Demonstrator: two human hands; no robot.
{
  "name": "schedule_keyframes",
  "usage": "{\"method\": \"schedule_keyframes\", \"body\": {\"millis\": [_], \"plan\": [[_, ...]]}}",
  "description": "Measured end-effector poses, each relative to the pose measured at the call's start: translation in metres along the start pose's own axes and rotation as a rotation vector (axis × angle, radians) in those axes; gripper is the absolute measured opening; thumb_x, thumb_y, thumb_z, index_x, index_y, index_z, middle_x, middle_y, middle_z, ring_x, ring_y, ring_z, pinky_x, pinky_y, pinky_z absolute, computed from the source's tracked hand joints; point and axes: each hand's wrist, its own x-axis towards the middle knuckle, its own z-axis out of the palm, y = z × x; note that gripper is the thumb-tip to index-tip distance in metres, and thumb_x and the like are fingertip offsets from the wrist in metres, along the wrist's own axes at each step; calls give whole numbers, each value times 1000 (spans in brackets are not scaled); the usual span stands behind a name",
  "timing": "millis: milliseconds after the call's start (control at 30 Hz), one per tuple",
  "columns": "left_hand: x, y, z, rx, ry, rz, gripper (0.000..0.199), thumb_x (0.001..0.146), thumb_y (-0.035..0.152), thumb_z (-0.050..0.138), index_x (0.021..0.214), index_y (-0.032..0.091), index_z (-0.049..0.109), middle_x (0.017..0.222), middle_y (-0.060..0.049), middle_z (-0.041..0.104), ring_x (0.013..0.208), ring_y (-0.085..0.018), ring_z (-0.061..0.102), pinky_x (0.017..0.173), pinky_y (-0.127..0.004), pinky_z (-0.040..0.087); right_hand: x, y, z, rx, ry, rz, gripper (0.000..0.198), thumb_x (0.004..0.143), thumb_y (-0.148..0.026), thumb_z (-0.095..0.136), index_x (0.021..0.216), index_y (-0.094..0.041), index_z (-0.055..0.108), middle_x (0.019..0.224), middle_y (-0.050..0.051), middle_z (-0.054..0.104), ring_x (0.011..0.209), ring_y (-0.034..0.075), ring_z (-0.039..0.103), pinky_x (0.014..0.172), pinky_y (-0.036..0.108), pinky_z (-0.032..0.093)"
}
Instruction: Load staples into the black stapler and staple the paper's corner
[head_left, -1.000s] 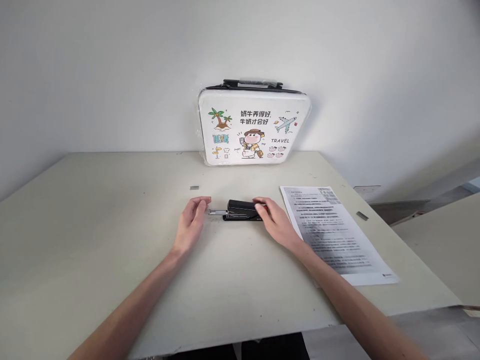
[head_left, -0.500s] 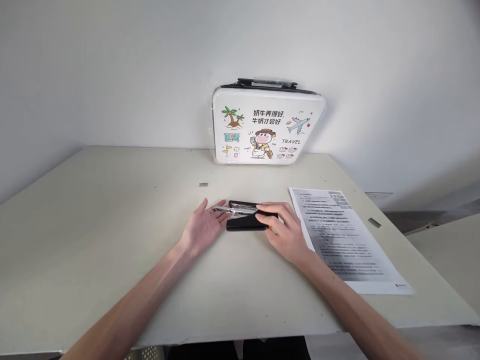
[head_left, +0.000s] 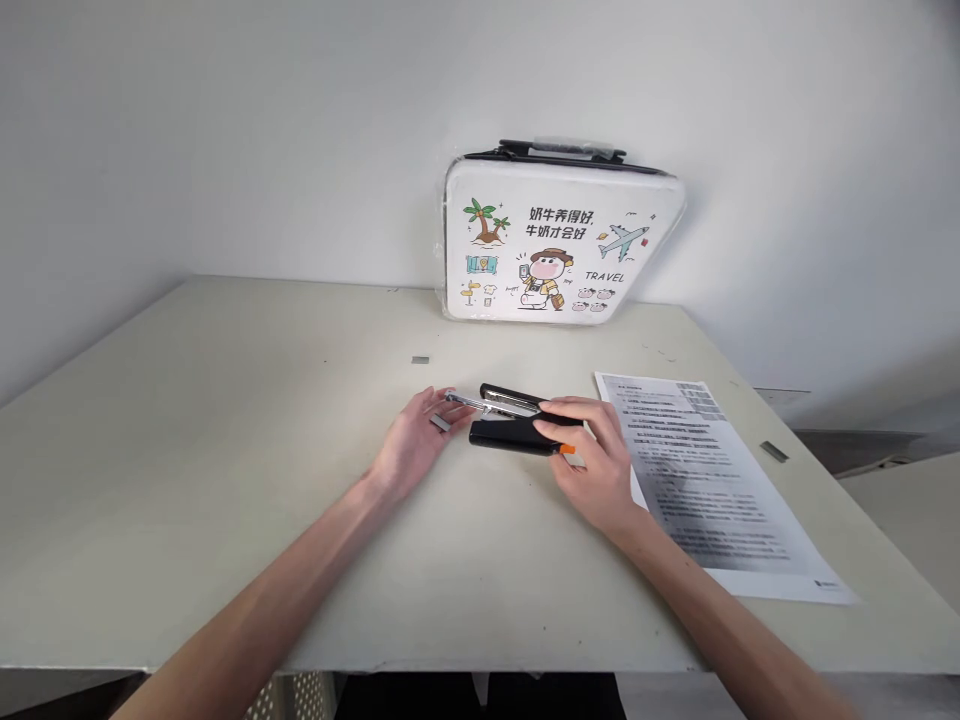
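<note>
My right hand (head_left: 594,455) grips a black stapler (head_left: 514,434) above the table, its thumb and fingers closed round the hinge end. The stapler is spread apart, with its metal magazine (head_left: 499,403) jutting left between the two black halves. An orange part (head_left: 567,449) shows beneath my right fingers. My left hand (head_left: 412,440) is turned palm up at the stapler's left end, fingers slightly curled under the magazine tip. A short grey strip of staples (head_left: 440,423) rests on those fingers.
A printed sheet (head_left: 712,480) lies to the right, partly under my right forearm. Other staple strips lie behind my left hand (head_left: 420,360) and near the right edge (head_left: 773,452). A white cartoon case (head_left: 559,240) stands against the wall at the back of the table (head_left: 225,450).
A staple strip now shows on my left fingers, which have curled a little. The stapler has tilted slightly in my right hand. The whole view has shifted a little.
</note>
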Motion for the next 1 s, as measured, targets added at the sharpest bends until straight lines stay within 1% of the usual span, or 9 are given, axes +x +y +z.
{"method": "schedule_keyframes", "body": {"millis": [100, 167, 267, 400, 533, 600, 700, 833, 1000], "plan": [[-5, 3, 0, 334, 122, 196, 24, 97, 37, 58, 113, 22, 70, 83, -1, 56, 76, -18, 57, 79, -33, 50, 1, 3, 1, -1, 59, 69, 43, 88, 0, 57, 113, -33, 70, 116, 6, 72, 112, 28, 69, 93, 53, 58], [-11, 3, 1, 582, 121, 275, 34, 98, 39, 58, 128, 26, 68, 80, 2, 49, 71, -16, 49, 73, -31, 45, 1, 4, 2, 6, 68, 115, 40, 89, -2, 59, 113, -32, 69, 116, 6, 72, 112, 28, 69, 94, 53, 58], [-19, -1, 5, 820, 20, 405, 45, 96, 39, 59, 138, 25, 67, 80, 2, 45, 71, -17, 45, 70, -31, 42, 2, 4, 3, 9, 71, 161, 33, 89, -5, 61, 109, -31, 69, 115, 6, 74, 112, 29, 70, 94, 53, 58], [-26, -11, 13, 932, -207, 530, 42, 92, 35, 62, 130, 23, 73, 82, 0, 47, 74, -19, 48, 69, -32, 41, 1, 5, 3, 5, 51, 188, 27, 91, -10, 64, 108, -31, 69, 114, 5, 75, 112, 29, 71, 96, 52, 56], [-23, -12, 13, 787, -127, 361, 53, 90, 36, 64, 142, 26, 64, 78, 3, 44, 68, -17, 43, 68, -30, 39, 1, 8, 1, 39, 4, 336, 16, 93, -25, 70, 108, -30, 70, 115, 6, 77, 110, 29, 71, 96, 49, 54], [-19, -9, 9, 632, -47, 240, 44, 90, 38, 65, 131, 25, 68, 76, 4, 44, 66, -16, 43, 67, -30, 38, 4, 11, 3, 66, -44, 480, 20, 91, -37, 74, 109, -28, 71, 114, 6, 78, 107, 30, 71, 94, 47, 54], [-13, -4, 3, 322, -51, 111, 26, 88, 40, 68, 106, 22, 71, 73, 5, 40, 61, -13, 37, 62, -29, 35, 15, 19, 16, 112, -141, 639, 31, 86, -49, 77, 105, -25, 71, 104, 6, 78, 95, 29, 71, 85, 42, 54], [-10, -1, -2, -25, -65, 7, 22, 85, 36, 74, 96, 18, 67, 73, 6, 38, 56, -9, 31, 57, -26, 35, 33, 30, 56, 137, -196, 706, 34, 81, -52, 78, 98, -25, 70, 94, 4, 77, 88, 27, 69, 81, 39, 52], [-7, 2, -7, -223, -21, -72, 17, 88, 34, 68, 92, 17, 65, 73, 3, 45, 55, -9, 39, 53, -25, 39, 60, 35, 119, -6, -211, 725, 30, 83, -50, 76, 97, -26, 65, 96, 4, 77, 90, 28, 69, 81, 40, 52]]}}
